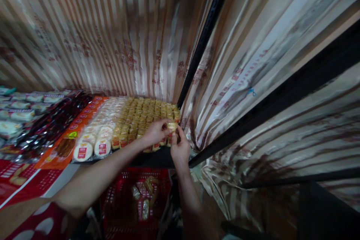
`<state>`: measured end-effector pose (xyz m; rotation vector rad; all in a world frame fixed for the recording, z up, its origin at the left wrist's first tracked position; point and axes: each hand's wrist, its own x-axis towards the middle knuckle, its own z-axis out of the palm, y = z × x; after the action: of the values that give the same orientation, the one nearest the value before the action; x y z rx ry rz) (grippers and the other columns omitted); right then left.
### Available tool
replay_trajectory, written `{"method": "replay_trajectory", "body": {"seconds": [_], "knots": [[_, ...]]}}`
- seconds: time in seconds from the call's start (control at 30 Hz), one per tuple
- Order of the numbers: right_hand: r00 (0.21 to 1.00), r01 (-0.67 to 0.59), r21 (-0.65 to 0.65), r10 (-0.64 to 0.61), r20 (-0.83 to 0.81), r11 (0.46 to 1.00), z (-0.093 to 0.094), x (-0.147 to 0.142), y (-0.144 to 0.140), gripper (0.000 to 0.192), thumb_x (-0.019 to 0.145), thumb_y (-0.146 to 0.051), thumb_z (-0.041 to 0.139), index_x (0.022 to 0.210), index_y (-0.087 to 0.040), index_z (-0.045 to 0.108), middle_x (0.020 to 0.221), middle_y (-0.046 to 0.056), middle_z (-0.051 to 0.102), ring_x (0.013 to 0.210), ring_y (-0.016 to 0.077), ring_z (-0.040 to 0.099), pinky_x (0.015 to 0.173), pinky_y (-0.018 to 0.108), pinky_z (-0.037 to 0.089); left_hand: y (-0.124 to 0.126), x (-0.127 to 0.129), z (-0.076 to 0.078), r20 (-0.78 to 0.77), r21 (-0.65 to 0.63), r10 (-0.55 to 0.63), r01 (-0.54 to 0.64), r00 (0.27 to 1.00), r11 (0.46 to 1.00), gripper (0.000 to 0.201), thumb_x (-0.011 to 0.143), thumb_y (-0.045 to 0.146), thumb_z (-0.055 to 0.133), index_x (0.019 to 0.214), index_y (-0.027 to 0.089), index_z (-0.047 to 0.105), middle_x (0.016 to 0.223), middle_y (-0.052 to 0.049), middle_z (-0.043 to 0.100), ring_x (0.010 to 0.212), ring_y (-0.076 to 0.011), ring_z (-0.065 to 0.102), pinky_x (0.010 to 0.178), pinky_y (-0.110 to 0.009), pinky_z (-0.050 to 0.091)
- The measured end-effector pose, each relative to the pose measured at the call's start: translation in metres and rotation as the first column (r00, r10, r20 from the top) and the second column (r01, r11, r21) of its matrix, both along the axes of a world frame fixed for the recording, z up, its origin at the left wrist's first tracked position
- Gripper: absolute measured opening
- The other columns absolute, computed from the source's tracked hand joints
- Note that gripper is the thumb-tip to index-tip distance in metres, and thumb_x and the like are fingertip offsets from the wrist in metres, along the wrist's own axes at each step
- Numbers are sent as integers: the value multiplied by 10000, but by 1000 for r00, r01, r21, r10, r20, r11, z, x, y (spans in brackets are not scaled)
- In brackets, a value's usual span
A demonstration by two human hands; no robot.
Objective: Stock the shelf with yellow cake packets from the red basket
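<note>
Both my hands meet at the near right corner of a shelf, over rows of small yellow wrapped snack packs (140, 114). My left hand (155, 132) and my right hand (179, 147) together pinch one yellow snack pack (172, 126), held just above the front row. White round packs with red labels (92, 146) lie in rows to the left of the yellow ones.
A red plastic basket (112, 198) with a few loose packs stands below the shelf between my arms. Orange, dark red and pale packets (56, 120) fill the shelf's left part. Striped shiny curtain (253, 63) and black frame bars (205, 33) close in the back and right.
</note>
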<state>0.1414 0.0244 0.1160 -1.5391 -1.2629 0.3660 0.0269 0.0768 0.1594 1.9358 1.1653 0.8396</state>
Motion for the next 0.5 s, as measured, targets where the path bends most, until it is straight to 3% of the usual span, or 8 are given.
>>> {"method": "replay_trajectory", "body": {"seconds": [0.23,0.5], "knots": [[990,135,65,-132,-57,989,4,22,49,507,822,-252,362,1298,-115,473,1321,121,516,1246,204,443,1070,382,317,55,50,18,-197,178,-15,51,980,983,270,790,232,548,1046,178,614,900,-16,655,788,-133,578,755,-246,459],[975,173,14,-170,-141,985,-40,47,85,531,805,-242,354,1316,-133,455,1315,108,522,1213,214,476,1046,393,338,82,79,-4,-300,190,-21,81,954,978,280,800,183,511,1061,162,611,969,-56,666,848,-152,610,798,-251,470]]}}
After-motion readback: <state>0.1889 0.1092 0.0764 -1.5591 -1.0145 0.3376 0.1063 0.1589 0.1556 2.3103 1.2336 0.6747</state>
